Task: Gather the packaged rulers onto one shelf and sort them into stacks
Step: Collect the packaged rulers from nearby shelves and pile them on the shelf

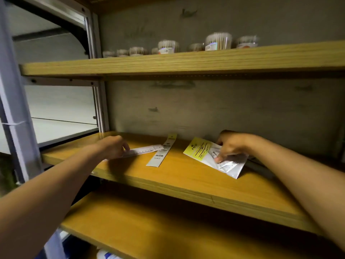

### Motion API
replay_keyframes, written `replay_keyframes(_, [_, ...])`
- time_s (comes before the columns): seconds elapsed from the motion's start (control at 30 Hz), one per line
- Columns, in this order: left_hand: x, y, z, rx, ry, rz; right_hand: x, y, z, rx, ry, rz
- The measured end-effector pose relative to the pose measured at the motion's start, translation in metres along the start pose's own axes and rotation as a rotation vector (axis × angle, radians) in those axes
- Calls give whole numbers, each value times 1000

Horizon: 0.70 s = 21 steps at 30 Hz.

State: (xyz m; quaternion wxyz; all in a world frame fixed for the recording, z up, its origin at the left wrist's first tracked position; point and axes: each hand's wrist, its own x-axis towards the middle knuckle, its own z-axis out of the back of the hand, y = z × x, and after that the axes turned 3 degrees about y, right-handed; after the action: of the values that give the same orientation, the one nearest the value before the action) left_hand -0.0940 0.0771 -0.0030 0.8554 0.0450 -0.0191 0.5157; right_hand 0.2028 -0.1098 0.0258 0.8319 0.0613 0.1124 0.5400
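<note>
From the head camera we look at a wooden shelving unit, and we take the middle shelf (186, 182) as our landmark. Both of our arms reach in over its front edge.

Our left hand (113, 146) lies at the left end of that shelf, fingers curled down onto the near end of a clear ruler (143, 150). The ruler lies flat on the board and points right, its far tip touching a narrow packaged ruler (160, 154). That pack has a white body and a yellow header, and it runs from the shelf's back wall toward the front edge, roughly at the shelf's middle.

Our right hand (231, 144) is on the right part of the shelf. Its thumb and fingers pinch a wide pack with a yellow header (203, 149), which is tilted, its lower corner close to the shelf's front edge. We cannot tell whether the pack rests on the board or is lifted off it.

Above the middle shelf, the upper shelf (168, 65) carries a row of round clear tubs of cotton swabs (218, 42). Below the middle shelf sits a lower shelf (149, 230) of the same wood. Left of the middle shelf stands a grey metal frame (11, 101).
</note>
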Motion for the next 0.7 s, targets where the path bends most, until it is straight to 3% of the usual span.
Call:
replay_keyframes(0.13, [-8,-6,2,-11,22,-38,-25,-2,-2,19,-159,3])
replay_keyframes(0.27, [-13,-10,5,-68,52,-67,-59,-9,1,224,-279,-6])
replay_keyframes(0.47, [-22,-11,19,-118,-63,-136,-110,-28,3,481,-419,-46])
replay_keyframes(0.6, [-37,-42,37,-389,-136,-390,-137,-42,-1,566,-568,-82])
replay_keyframes(0.7, [-64,-89,49,-706,-72,-623,-165,-57,-4,499,-663,-174])
